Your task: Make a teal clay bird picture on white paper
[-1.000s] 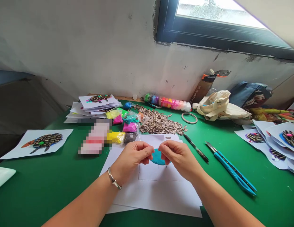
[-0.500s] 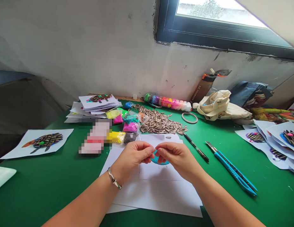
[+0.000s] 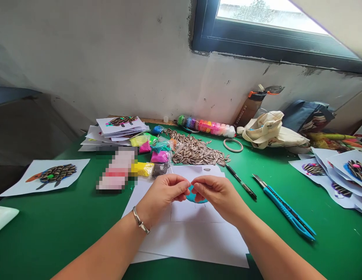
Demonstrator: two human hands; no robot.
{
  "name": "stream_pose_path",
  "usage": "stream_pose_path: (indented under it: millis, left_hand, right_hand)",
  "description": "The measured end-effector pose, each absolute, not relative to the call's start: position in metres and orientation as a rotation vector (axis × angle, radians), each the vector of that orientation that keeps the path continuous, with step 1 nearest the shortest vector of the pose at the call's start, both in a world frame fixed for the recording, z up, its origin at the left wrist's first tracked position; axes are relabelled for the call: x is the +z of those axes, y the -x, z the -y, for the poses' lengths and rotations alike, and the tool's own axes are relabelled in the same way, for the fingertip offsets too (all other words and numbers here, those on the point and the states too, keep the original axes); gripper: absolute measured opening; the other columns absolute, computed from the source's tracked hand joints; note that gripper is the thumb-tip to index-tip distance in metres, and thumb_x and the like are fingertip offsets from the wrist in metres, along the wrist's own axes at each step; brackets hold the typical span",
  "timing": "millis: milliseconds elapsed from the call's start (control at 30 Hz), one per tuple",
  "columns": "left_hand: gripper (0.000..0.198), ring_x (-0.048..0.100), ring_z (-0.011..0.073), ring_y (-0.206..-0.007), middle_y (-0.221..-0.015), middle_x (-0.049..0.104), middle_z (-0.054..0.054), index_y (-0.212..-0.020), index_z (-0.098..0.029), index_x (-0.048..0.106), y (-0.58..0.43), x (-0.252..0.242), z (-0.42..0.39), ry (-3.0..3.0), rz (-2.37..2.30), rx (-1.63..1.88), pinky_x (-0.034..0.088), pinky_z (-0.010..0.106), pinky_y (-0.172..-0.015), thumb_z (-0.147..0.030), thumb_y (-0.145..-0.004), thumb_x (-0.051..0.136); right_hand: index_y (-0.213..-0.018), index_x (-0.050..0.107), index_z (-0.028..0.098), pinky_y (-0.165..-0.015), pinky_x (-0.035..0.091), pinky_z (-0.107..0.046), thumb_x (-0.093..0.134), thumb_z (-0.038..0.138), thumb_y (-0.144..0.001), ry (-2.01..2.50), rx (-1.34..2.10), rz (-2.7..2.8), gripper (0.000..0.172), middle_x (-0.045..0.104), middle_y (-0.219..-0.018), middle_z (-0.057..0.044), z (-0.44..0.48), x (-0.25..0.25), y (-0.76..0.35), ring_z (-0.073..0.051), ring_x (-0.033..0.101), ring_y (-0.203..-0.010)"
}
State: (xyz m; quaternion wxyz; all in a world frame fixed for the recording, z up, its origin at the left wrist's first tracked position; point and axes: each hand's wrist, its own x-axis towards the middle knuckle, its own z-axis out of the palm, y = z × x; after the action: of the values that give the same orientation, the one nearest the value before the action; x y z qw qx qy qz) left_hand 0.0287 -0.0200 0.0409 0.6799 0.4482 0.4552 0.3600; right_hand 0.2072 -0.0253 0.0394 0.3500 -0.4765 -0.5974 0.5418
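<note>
Left hand (image 3: 170,190) and right hand (image 3: 214,191) are pinched closed, partly hiding the flat turquoise oval (image 3: 192,198); one cannot tell their hold.

The green counter (image 3: 67,233) carries overlapping white paper sheets (image 3: 195,245) near the middle, a spread heap of striped sunflower seeds (image 3: 195,149) behind them, and small clear bags of bright clay (image 3: 160,156). To the right lie a slim black pen (image 3: 241,182), a blue plastic cutter (image 3: 286,210) and a grey flat ring (image 3: 233,151).
</note>
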Motion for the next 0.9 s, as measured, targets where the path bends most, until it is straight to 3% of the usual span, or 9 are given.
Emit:
stream_pose_path:
  millis: [200,400,900]
  left_hand:
    - [0.034,0.046,0.0085,-0.054,-0.056,0.055,-0.002,-0.065,-0.015,0.063,-0.0263,0.0362,0.0186,-1.044,-1.042,0.812,0.035,0.022,-0.054,-0.046,-0.076,0.071]
    - [0.028,0.052,0.0097,-0.057,-0.064,0.063,0.001,-0.069,-0.015,0.067,-0.029,0.0393,0.0186,-0.992,-1.045,0.785,0.04,0.023,-0.058,-0.041,-0.073,0.074]
    - [0.028,0.051,0.0096,-0.057,-0.063,0.062,0.001,-0.066,-0.014,0.066,-0.0278,0.0415,0.0186,-0.995,-1.064,0.826,0.04,0.022,-0.057,-0.04,-0.074,0.073]
  right_hand:
    - [-0.064,0.061,0.016,-0.05,0.041,-0.023,0.058,0.042,-0.085,1.372,1.301,1.632,0.034,0.058,-0.057,0.001,0.0253,0.0443,-0.2086,-0.009,0.05,-0.049]
    - [-0.082,0.069,0.017,-0.063,0.051,-0.026,0.059,0.037,-0.085,1.235,1.43,1.556,0.022,0.066,-0.074,-0.003,0.0266,0.0394,-0.2079,-0.014,0.063,-0.065]
    - [-0.065,0.063,0.016,-0.052,0.043,-0.024,0.061,0.042,-0.084,1.352,1.347,1.598,0.032,0.062,-0.06,0.0,0.0251,0.0408,-0.2064,-0.01,0.055,-0.049]
